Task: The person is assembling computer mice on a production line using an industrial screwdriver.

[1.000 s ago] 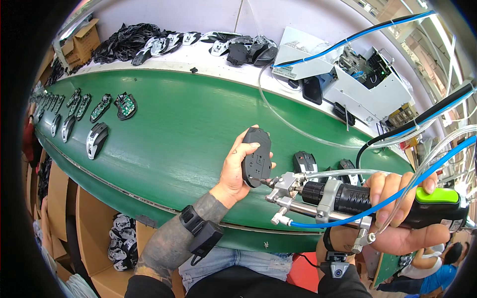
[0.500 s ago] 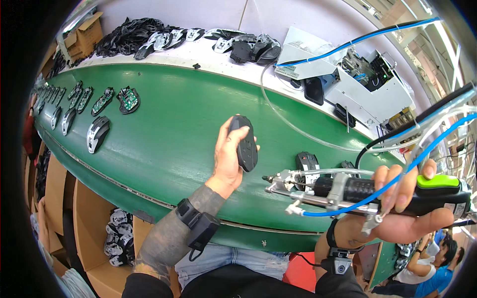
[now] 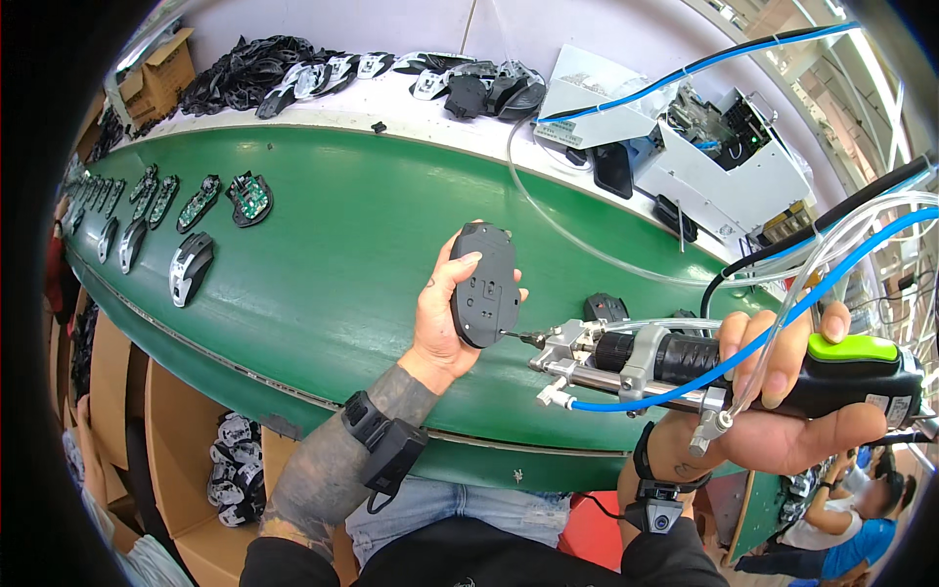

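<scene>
My left hand is closed round a black computer mouse, its underside turned up toward me above the green belt. My right hand grips a black electric screwdriver with a bright green lever, metal brackets and a blue air hose. The screwdriver's thin tip points left and meets the lower right edge of the mouse's underside, by a corner screw hole; whether a screw sits there is too small to tell. Behind the screwdriver another mouse rests on the belt, partly hidden.
Mouse bases with green circuit boards and silver-black mouse shells stand along the green belt at the left. A white screw-feeding machine sits at the back right. Hoses arc across the right side. Cardboard boxes stand below left.
My left hand has turned the mouse so its underside faces me more fully. The screwdriver has moved left and slightly up, bringing its tip to the mouse.
</scene>
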`<action>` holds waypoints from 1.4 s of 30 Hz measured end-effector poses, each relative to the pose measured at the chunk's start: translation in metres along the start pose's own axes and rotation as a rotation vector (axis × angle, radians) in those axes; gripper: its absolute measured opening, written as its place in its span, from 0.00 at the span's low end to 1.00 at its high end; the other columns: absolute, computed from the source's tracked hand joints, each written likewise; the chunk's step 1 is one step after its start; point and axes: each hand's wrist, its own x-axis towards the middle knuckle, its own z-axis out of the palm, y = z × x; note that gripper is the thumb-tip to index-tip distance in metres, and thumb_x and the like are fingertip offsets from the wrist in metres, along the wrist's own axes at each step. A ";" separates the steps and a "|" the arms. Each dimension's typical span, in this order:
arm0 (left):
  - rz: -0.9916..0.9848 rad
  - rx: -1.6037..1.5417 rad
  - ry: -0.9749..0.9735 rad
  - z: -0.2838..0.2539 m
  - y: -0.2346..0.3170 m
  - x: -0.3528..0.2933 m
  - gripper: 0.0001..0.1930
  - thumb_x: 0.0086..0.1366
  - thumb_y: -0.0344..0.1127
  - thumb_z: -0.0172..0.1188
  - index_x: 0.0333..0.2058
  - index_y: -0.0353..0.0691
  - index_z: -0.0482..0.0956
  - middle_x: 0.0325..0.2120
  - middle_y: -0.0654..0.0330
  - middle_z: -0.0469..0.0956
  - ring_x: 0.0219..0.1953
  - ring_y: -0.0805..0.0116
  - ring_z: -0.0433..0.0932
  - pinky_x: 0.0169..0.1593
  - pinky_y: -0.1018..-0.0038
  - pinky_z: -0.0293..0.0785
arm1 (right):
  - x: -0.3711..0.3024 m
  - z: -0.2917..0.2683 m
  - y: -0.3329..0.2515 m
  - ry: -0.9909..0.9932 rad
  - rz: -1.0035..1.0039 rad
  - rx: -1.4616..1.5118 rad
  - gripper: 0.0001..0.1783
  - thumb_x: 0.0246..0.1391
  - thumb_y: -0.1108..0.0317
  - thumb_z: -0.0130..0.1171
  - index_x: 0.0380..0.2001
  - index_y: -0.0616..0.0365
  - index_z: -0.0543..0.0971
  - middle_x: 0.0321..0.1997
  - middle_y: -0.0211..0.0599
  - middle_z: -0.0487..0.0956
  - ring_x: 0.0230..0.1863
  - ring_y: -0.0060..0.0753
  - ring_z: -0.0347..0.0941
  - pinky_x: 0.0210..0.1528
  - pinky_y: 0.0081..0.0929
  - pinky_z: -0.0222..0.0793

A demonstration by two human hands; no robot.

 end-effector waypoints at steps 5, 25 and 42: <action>0.011 -0.090 -0.024 -0.001 0.004 -0.005 0.24 0.58 0.37 0.49 0.54 0.44 0.60 0.47 0.55 0.67 0.39 0.62 0.73 0.41 0.64 0.75 | 0.001 0.006 0.010 0.013 0.007 -0.029 0.35 0.49 0.37 0.52 0.43 0.58 0.61 0.19 0.31 0.66 0.18 0.25 0.61 0.28 0.23 0.57; 0.564 1.766 -0.084 -0.038 0.051 -0.012 0.28 0.46 0.40 0.62 0.48 0.43 0.69 0.54 0.42 0.59 0.57 0.44 0.60 0.59 0.60 0.58 | 0.014 -0.032 -0.018 0.141 0.027 -0.245 0.29 0.56 0.44 0.49 0.42 0.61 0.59 0.18 0.33 0.66 0.15 0.22 0.61 0.17 0.14 0.57; 0.294 2.102 0.986 -0.142 0.267 0.048 0.36 0.50 0.58 0.54 0.56 0.46 0.64 0.53 0.37 0.61 0.52 0.43 0.65 0.55 0.63 0.63 | 0.011 -0.004 -0.025 0.220 0.078 -0.390 0.37 0.38 0.51 0.64 0.45 0.65 0.62 0.33 0.46 0.72 0.30 0.31 0.70 0.29 0.20 0.68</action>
